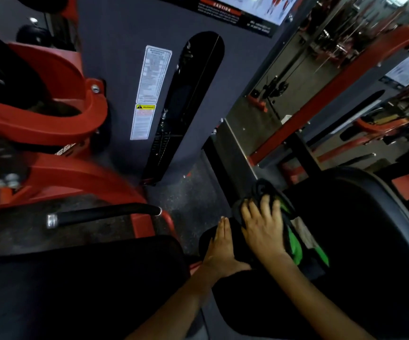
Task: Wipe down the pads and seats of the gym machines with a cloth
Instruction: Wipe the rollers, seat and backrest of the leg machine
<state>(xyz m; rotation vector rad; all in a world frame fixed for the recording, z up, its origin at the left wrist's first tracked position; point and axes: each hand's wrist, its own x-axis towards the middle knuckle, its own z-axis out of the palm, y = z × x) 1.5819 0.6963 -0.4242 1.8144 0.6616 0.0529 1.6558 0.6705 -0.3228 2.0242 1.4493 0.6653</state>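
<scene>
Head view showed a grey weight-stack housing [125, 94] standing behind red machine frames [51, 133]. Lower right lay a black seat pad [360, 229]. On its left edge sat a dark-and-green cloth [294, 239], pressed flat under the right hand [263, 229], fingers spread. Just beside it, the left hand [223, 249] rested straight-fingered on a smaller black pad [207, 239], holding nothing.

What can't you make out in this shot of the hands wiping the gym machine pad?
- Head view: the pad is too dark to judge clean or dirty.
- The part of the cloth beneath the right hand is hidden.
- The left hand has its palm side hidden.
- Print on the warning label is too small.
</scene>
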